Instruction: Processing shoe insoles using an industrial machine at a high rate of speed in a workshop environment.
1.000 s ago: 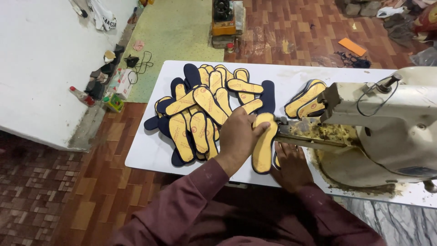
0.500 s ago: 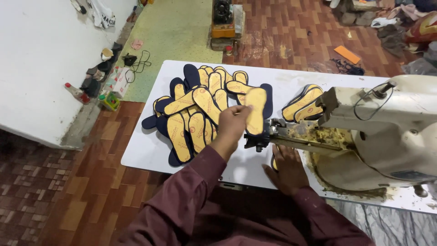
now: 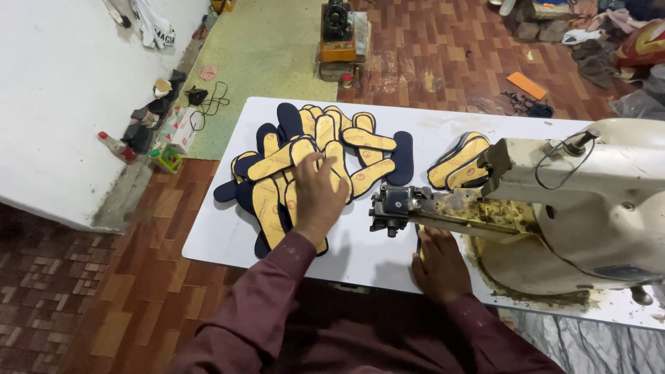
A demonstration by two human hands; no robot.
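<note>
Maroon sleeves (image 3: 277,305) at the near edge of the white table (image 3: 222,235).

Right hand (image 3: 438,263) flat on the table near its near edge, palm down, fingers loosely spread and tucked under the machine's arm; nothing visibly gripped.

Left hand (image 3: 315,197) laid open, palm down, on the heap of insoles (image 3: 312,166) at the table's left half. Fingers splayed across the topmost pieces, pressing rather than pinching; no single insole lifted.

Insoles yellow-faced with dark navy edging, some flipped navy side up. No common heading in the heap: long axes fan out. Pieces under the palm mostly run near-to-far; several toward the middle lie diagonally, toes toward the far right; one navy piece (image 3: 402,158) at the heap's right rim runs almost straight near-to-far.

Second, smaller stack of insoles (image 3: 457,163) well apart to the right, just beside the machine head, long axes diagonal, pointing far right.

Sewing machine (image 3: 589,208), cream, grimy with yellowish residue, on the right end of the table; metal arm with stitching head (image 3: 395,206) juts left, between the two hands.

Beyond the far edge: small dark machine (image 3: 339,31) on the brick floor (image 3: 443,55), green mat (image 3: 267,62), clutter along the white wall (image 3: 55,104).
</note>
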